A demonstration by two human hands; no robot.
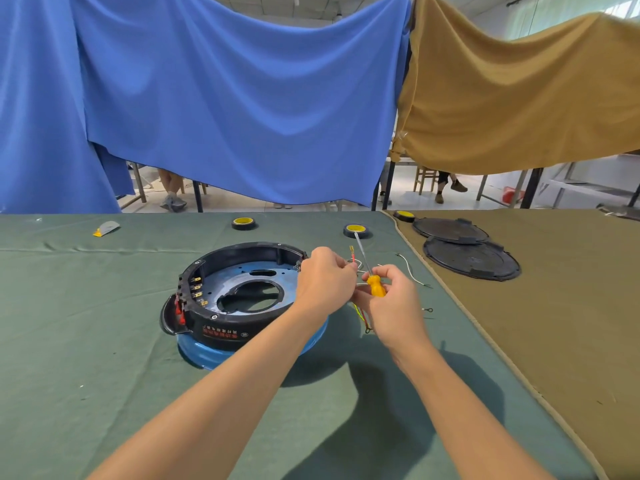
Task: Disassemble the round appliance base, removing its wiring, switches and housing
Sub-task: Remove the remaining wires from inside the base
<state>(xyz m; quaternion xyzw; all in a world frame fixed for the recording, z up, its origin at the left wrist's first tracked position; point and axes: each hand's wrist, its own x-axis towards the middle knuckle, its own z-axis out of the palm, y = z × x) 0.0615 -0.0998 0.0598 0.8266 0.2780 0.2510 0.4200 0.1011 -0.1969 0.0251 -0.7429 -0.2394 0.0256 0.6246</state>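
Over on the far left of the green cloth point(86, 341) lies a small grey and yellow scrap point(106, 228), well apart from the action. Moving right, a black tape roll point(243, 223) with a yellow core sits near the back edge. Now the main piece: the round base point(239, 296) rests flat on the cloth, left of centre, a black ring on a blue bottom rim. Red switches point(179, 308) poke out of its left side, and brass terminals point(198, 291) line the inner wall there. Inside sits a bluish plate with a big oval hole. At the ring's right edge, the left hand point(325, 278) has its fingers curled tight on a bundle of wires point(360, 317), and a red strand with a metal tip sticks up just past the knuckles. Which strands it actually pinches, I cannot tell. Behind it sits a second tape roll point(356, 231). Just beside the left hand, almost touching it, the right hand point(391, 306) wraps its fingers around a screwdriver point(375, 285) by the yellow handle, with the shaft pointing up and away. A loose white wire point(412, 271) trails on the cloth just to the right. Further right, on the brown cloth point(571, 323), lie two black round covers point(471, 259), one overlapping the other, with a third tape roll point(403, 215) near their far corner.
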